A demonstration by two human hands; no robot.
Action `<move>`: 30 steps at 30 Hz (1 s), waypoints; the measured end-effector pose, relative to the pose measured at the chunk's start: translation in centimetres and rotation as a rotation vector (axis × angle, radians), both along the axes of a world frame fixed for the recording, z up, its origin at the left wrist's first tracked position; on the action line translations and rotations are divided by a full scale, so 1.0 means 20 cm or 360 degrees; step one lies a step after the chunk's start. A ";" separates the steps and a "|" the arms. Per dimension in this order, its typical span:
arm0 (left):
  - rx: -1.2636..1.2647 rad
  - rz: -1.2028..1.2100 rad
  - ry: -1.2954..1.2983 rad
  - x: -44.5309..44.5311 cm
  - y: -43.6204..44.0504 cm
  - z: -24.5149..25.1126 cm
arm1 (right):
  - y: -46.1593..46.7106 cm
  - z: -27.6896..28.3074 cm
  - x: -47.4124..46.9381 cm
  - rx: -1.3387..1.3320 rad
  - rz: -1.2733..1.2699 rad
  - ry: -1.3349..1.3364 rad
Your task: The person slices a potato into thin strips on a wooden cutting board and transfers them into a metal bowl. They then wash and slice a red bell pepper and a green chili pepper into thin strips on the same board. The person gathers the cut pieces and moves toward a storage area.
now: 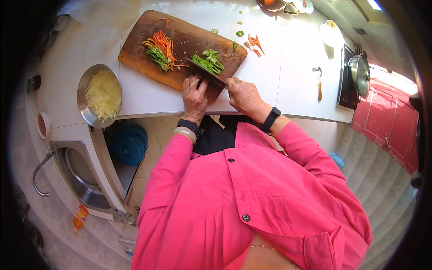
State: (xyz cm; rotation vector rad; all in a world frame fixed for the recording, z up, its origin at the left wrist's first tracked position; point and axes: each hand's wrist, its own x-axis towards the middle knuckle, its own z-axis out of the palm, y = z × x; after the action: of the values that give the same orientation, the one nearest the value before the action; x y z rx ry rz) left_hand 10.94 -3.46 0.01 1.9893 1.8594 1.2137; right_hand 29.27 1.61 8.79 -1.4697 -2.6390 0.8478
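My right hand (245, 96) grips the handle of a kitchen knife (209, 75), its blade slanting up and left over a wooden cutting board (145, 72). Beside the blade, the bent fingers of my left hand (195, 96) rest at the board's near edge; whatever lies under them is hidden. Sliced green pepper (210, 62) lies just beyond the blade. Farther left on the board are a bunch of orange-red strips (163, 44) and a pile of green strips (158, 58).
A metal bowl of pale yellow shreds (103, 92) stands left of the board. Pepper scraps (255, 44) lie to its right. Farther right are a wooden-handled peeler (319, 84) and a lidded pot (359, 76) on a cooktop (345, 79). A sink (81, 175) is at lower left.
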 end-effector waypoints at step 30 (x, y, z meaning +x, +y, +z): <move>-0.0007 0.0021 0.0033 -0.04 -0.01 -0.02 | -0.06 0.00 -0.03 -0.0006 0.0030 -0.0098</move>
State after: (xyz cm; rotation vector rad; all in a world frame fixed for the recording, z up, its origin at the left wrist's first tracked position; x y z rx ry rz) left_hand 10.05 -3.72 -0.43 1.9978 1.8862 1.1963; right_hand 28.67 0.46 8.70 -1.4979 -2.7007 0.8222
